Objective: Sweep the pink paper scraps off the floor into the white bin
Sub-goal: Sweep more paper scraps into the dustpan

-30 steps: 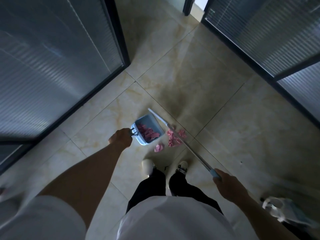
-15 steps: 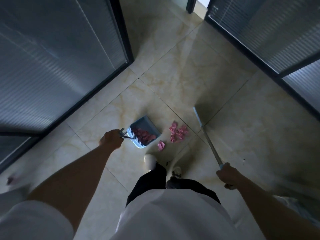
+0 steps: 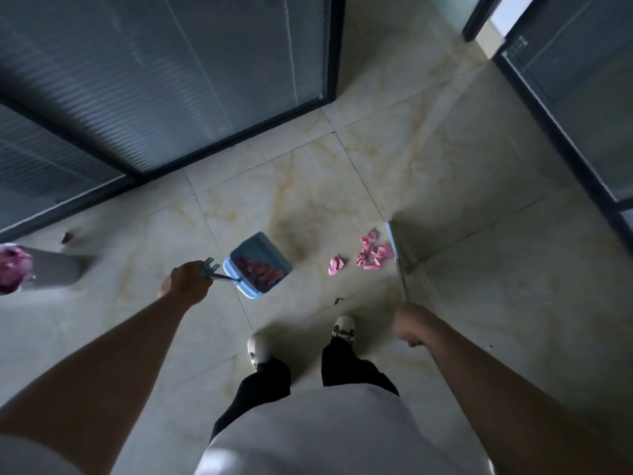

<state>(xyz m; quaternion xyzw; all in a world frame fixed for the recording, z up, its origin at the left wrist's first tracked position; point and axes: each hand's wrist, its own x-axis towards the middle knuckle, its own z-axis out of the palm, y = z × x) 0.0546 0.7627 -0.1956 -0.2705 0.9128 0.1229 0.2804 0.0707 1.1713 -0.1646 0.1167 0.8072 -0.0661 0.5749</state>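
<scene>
My left hand [image 3: 187,282] grips the handle of a blue dustpan [image 3: 257,264] that is lifted over the floor, with pink scraps lying in its tray. My right hand [image 3: 411,323] grips the thin broom handle [image 3: 397,258], which stands almost upright just right of the loose pink paper scraps [image 3: 371,252]. One single scrap [image 3: 336,264] lies apart, between that heap and the dustpan. The white bin [image 3: 41,269] shows at the left edge, blurred, with pink scraps inside it.
Dark-framed glass partitions [image 3: 164,80] run along the left and back, and another one [image 3: 582,84] along the right. A small dark scrap [image 3: 66,237] lies near the bin. My two feet [image 3: 301,341] stand on the marbled tile just below the scraps.
The view has swung left, bringing the bin into sight. The dustpan has left the heap and moved left, and the broom has been pulled back to the right of the scraps.
</scene>
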